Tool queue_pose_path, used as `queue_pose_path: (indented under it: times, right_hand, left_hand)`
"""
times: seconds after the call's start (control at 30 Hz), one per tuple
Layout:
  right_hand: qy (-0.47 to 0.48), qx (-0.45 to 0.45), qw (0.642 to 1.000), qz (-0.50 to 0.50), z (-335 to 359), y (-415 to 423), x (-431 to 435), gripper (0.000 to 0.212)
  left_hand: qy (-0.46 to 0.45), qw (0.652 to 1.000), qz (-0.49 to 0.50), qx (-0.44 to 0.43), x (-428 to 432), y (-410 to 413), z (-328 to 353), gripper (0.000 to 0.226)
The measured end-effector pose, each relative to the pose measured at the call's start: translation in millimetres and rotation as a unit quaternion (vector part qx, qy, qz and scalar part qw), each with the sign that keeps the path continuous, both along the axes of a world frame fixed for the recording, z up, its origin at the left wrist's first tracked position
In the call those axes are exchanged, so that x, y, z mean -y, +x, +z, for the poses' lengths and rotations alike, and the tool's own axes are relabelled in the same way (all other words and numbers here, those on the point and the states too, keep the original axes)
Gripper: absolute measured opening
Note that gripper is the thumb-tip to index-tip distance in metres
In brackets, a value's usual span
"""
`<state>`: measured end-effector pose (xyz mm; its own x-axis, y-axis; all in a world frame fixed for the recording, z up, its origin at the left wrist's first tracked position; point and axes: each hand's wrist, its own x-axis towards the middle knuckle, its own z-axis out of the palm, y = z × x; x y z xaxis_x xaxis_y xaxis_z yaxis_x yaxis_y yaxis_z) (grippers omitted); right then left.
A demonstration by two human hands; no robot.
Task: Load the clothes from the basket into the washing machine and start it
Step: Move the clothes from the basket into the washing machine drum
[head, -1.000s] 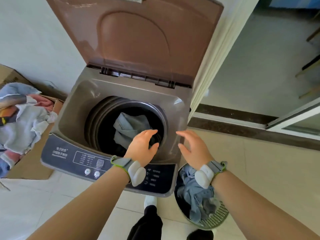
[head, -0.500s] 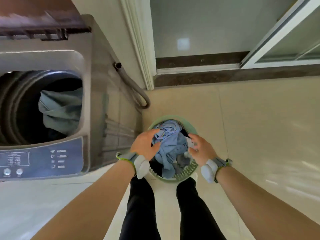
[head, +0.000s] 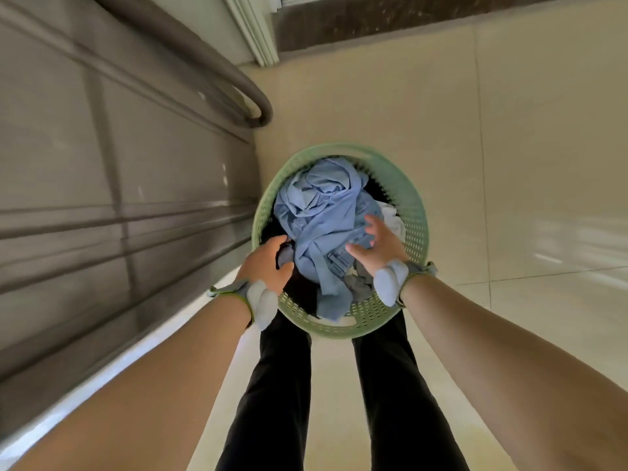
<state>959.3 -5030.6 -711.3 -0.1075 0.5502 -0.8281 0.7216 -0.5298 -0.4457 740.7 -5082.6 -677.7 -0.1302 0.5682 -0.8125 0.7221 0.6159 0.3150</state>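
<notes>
as left hand [head: 266, 263] grips clothes [head: 286, 255], right hand [head: 377, 248] on denim [head: 323, 212], green basket [head: 417, 212]

Green basket [head: 416, 212] on floor beside washer [head: 102, 164], crumpled blue denim [head: 323, 212] inside.

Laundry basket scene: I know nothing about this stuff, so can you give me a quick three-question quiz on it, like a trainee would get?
1. Pick one: the top garment in the basket is A) red, B) light blue, C) yellow.
2. True or false: the basket stands on top of the washing machine.
3. Which hand has its fingers spread over that garment?
Key: 1 B. 2 False, it stands on the floor beside the machine. 3 The right hand.
</notes>
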Motion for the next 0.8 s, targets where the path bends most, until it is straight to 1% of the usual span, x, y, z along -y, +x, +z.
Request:
queue_pose_path:
  times: [0.1, 0.2, 0.27, 0.3, 0.33, 0.4, 0.43, 0.47, 0.53, 0.57, 0.6, 0.63, 0.67, 0.7, 0.73, 0.77, 0.8]
  right_hand:
    - [0.021, 0.011, 1.0, 0.003, -52.6, -27.2, -27.9, 0.085]
    - [0.069, 0.056, 0.996, 0.02, -85.6, -45.3, -59.8, 0.087]
    - [0.07, 0.063, 0.995, -0.016, -109.6, -51.3, -79.3, 0.087]
    - [0.057, 0.054, 0.996, -0.04, -116.9, -51.6, -85.2, 0.08]
    - [0.05, 0.047, 0.996, -0.05, -122.0, -52.6, -86.2, 0.064]
    - [0.059, 0.047, 0.997, -0.014, -120.6, -56.4, -76.6, 0.022]
    - [0.064, 0.037, 0.997, 0.002, -115.2, -55.6, -62.3, 0.01]
    - [0.066, 0.007, 0.998, 0.005, -106.0, -57.0, -45.2, 0.006]
    - [0.048, -0.061, 0.997, 0.003, -81.1, -47.8, -1.8, 0.014]
    - [0.035, -0.093, 0.995, 0.003, -68.1, -42.7, 18.5, 0.017]
    - [0.017, -0.112, 0.993, 0.014, -56.8, -33.6, 37.0, 0.016]
    - [0.004, -0.124, 0.992, 0.029, -47.6, -27.5, 50.6, 0.014]
    - [-0.004, -0.129, 0.991, 0.045, -41.1, -19.4, 59.8, 0.013]
    - [0.003, -0.127, 0.99, 0.062, -38.9, -11.6, 63.6, 0.011]
    - [0.019, -0.115, 0.991, 0.066, -38.7, -4.7, 63.9, 0.015]
    - [0.032, -0.1, 0.994, 0.043, -40.3, 0.9, 60.2, 0.03]
    - [0.015, -0.103, 0.994, -0.024, -42.1, 5.6, 52.6, 0.054]
  left_hand:
    - [0.01, 1.0, 0.007, 0.022, -7.0, -2.0, -33.5, 0.055]
    - [0.038, 0.998, 0.022, 0.037, -15.3, -1.6, -46.7, 0.054]
    - [0.048, 0.997, 0.042, 0.039, -18.6, -2.1, -61.2, 0.053]
    - [0.05, 0.996, 0.055, 0.043, -19.4, -1.9, -66.9, 0.053]
    - [0.049, 0.995, 0.072, 0.051, -18.6, -1.6, -74.3, 0.054]
    - [0.05, 0.987, 0.129, 0.086, -16.9, 0.4, -85.6, 0.058]
    - [0.047, 0.978, 0.174, 0.106, -15.0, 4.5, -89.8, 0.063]
    - [0.05, 0.968, 0.216, 0.12, -15.5, 5.0, -91.3, 0.07]
    - [0.032, 0.943, 0.299, 0.146, -14.9, 12.3, -96.2, 0.089]
    - [0.016, 0.934, 0.325, 0.151, -15.7, 13.7, -98.1, 0.098]
    - [-0.001, 0.927, 0.341, 0.157, -13.9, 19.0, -101.6, 0.104]
    - [-0.012, 0.926, 0.343, 0.156, -13.2, 22.3, -104.5, 0.104]
    - [-0.015, 0.93, 0.332, 0.155, -11.8, 27.1, -106.7, 0.097]
    - [-0.012, 0.939, 0.307, 0.154, -10.3, 31.3, -108.7, 0.085]
    - [-0.002, 0.952, 0.268, 0.147, -9.5, 35.7, -109.4, 0.071]
    - [0.007, 0.965, 0.223, 0.139, -9.4, 40.2, -107.8, 0.062]
    - [0.012, 0.973, 0.184, 0.136, -9.1, 45.4, -105.7, 0.057]
